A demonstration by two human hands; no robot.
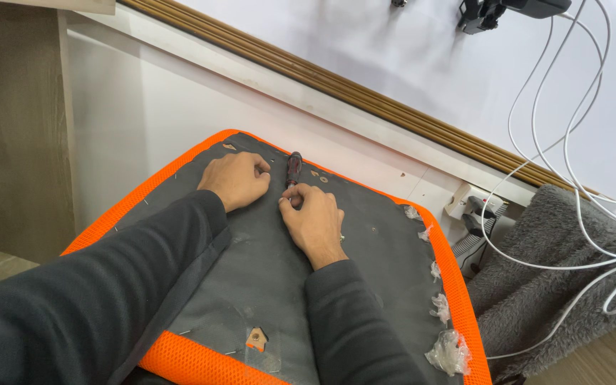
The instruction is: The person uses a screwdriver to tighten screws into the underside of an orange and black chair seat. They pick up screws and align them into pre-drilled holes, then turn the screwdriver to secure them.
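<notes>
Both hands are down on the underside of a chair seat [386, 242], the kind with grey fabric stapled over it and a bright orange mesh edge [458, 285] wrapping round. The left hand [238, 178] is curled into a loose fist, knuckles resting on the grey fabric, fingers tucked together; can't tell if anything's pinched inside. The right hand [316, 217] sits just beside it at about 4 o'clock, fingertips bunched together at the base of a screwdriver [294, 169] with a dark red and black handle. That screwdriver lies at roughly 12 o'clock from the right hand, between the two hands, handle pointing away toward the wall.

Crumpled bits of clear plastic wrap [448, 351] cling to the orange edge at 3 to 5 o'clock. White cables [572, 142] loop over a grey fluffy blanket [536, 285] further right.
</notes>
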